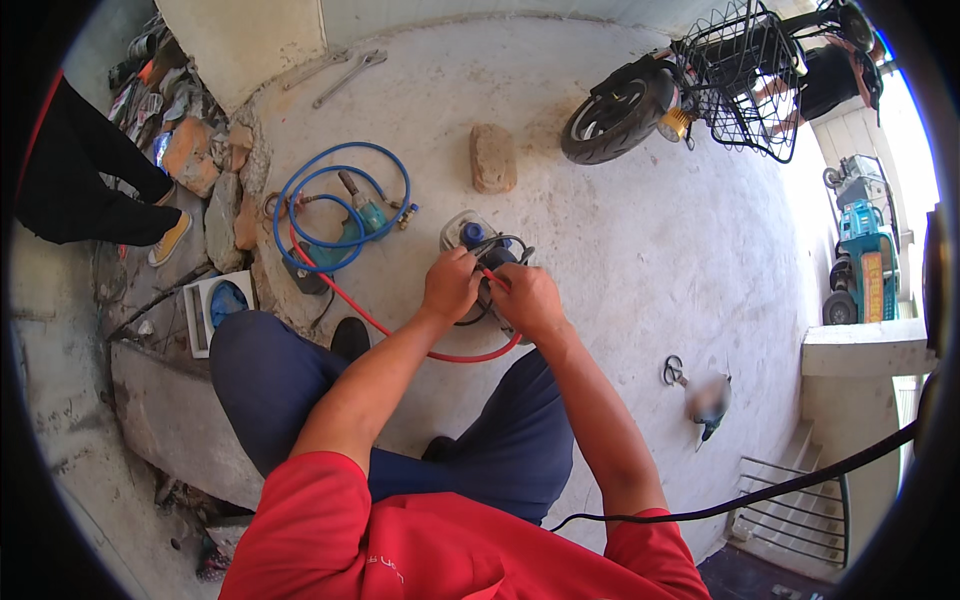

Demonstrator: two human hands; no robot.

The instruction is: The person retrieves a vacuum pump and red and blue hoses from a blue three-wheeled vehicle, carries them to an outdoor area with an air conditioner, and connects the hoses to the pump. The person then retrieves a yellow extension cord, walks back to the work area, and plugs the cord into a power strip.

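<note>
Both my hands meet over a small machine (458, 222) with a clear housing, a blue round cap (472, 234) and black cables. My right hand (532, 300) is closed around a red hose (400, 340), whose end shows between my hands. Close beside it, my left hand (452, 286) is pinched shut at the black cable and hose end; what its fingertips grip is hidden. From my hands the red hose loops down and left to a coiled blue hose (345, 146) with brass fittings, lying over a green power tool (368, 216).
Beyond the machine lies a brick (493, 158). A wrench (350, 77) rests at the back. Scissors (673, 371) and a green tool (708, 408) lie to the right. A motorbike (625, 105) stands back right. Rubble (190, 155) and a person's shoe (171, 238) are at left.
</note>
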